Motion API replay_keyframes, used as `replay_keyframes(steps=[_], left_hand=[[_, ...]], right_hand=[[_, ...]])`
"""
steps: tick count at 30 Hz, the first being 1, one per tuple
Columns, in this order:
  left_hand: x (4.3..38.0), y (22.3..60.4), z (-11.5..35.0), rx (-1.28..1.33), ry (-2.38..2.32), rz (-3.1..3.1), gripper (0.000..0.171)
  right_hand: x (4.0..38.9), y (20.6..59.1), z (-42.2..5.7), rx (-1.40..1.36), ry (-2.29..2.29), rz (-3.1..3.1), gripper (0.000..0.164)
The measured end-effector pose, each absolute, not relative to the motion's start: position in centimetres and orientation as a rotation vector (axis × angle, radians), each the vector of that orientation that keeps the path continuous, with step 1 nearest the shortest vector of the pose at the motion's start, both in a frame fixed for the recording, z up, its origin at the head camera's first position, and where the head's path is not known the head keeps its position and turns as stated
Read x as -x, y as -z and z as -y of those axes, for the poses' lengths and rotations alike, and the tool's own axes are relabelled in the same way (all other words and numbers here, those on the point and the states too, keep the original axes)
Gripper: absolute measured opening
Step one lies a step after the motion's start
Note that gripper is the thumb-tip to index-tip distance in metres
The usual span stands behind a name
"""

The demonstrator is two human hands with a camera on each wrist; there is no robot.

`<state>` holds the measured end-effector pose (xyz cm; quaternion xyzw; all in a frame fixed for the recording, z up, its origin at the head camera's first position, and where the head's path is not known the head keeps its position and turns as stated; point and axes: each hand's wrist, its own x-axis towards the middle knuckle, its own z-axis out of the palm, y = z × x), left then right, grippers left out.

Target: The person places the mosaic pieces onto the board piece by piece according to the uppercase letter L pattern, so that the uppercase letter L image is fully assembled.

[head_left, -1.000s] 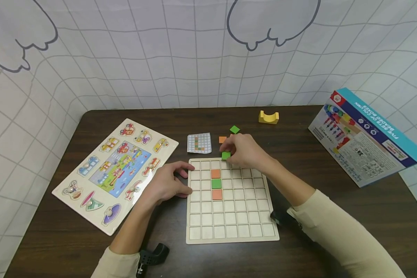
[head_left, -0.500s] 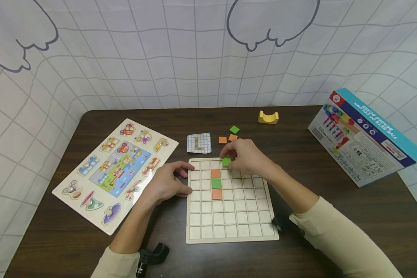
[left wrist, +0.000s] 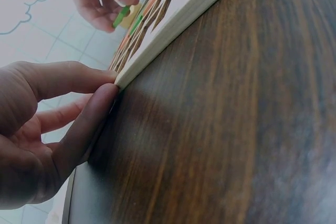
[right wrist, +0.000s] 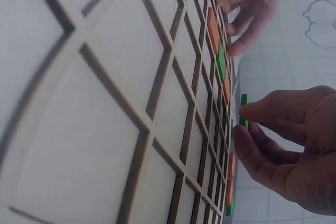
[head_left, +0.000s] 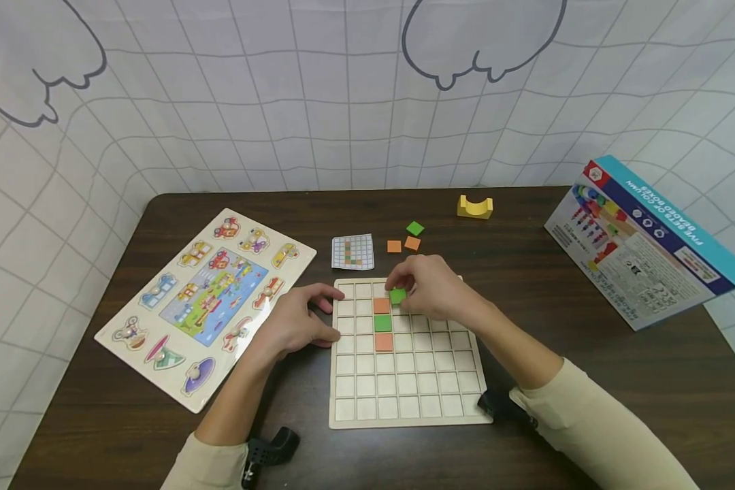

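Note:
A wooden grid board (head_left: 412, 427) lies on the table, with a column of orange, green and orange square tiles set in its third column. Thumb and fingertips of my left hand (head_left: 294, 320) touch the board's left edge, the thumb and index finger set apart along it. My right hand (head_left: 435, 286) pinches a green tile (head_left: 397, 296) between thumb and fingers, over the board's upper part. In the right wrist view this green tile (right wrist: 243, 109) is held on edge, above the grid. The left wrist view shows the left fingertips right at the board's side.
Behind the board lie a small pattern card (head_left: 352, 252), two loose orange tiles (head_left: 394, 246) and a loose green tile (head_left: 415, 229). A yellow curved block (head_left: 474, 208) sits farther back. A picture puzzle board (head_left: 205, 306) lies left; a blue-topped box (head_left: 643, 245) stands right.
My right hand has carried the green tile from behind the board's far edge toward me, over the grid beside the upper orange tile. My left hand has stayed at the board's edge.

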<state>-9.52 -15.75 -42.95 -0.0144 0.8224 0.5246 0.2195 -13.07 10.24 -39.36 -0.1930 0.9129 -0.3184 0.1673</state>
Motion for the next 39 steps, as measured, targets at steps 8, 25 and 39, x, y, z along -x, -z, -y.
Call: replay_keyframes(steps=[8, 25, 39], left_hand=[[9.5, 42.9, 15.7, 0.038, -1.443, -2.282, 0.061], [9.5, 42.9, 15.8, 0.035, -1.434, -2.288, 0.061], [9.6, 42.9, 15.7, 0.037, -1.436, -2.283, 0.062]], right_hand=[[12.3, 39.3, -10.1, 0.551, 0.896, -2.602, 0.029], [10.6, 39.1, -9.7, 0.545, 0.915, -2.581, 0.029], [9.1, 39.0, -9.5, 0.607, 0.913, -2.583, 0.023]])
